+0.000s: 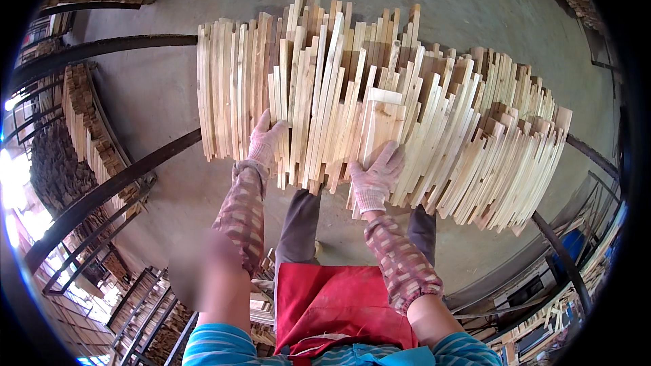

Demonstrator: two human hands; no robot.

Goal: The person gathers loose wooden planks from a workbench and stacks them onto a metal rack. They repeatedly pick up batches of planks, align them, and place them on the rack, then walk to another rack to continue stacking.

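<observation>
A long row of pale wooden strips point(325, 95) lies side by side in front of me, their ends uneven. My left hand point(266, 139), in a light knitted glove, touches strips left of the middle, with thumb and fingers apart. On the near end of a wider flat board point(385, 122) lies my right hand point(377, 176), gloved too, its fingers spread. That board rests on top of the strips, partly covering another wide piece. Neither hand is visibly wrapped round any piece. The undersides of both hands are hidden.
Dark metal bars point(129, 179) run beneath the row and stick out at both sides. Racks of stacked wood point(91, 132) stand at the left, and more wood point(542, 325) lies at the lower right. My red apron point(339, 298) is close to the row's near side. Concrete floor point(475, 7) shows beyond.
</observation>
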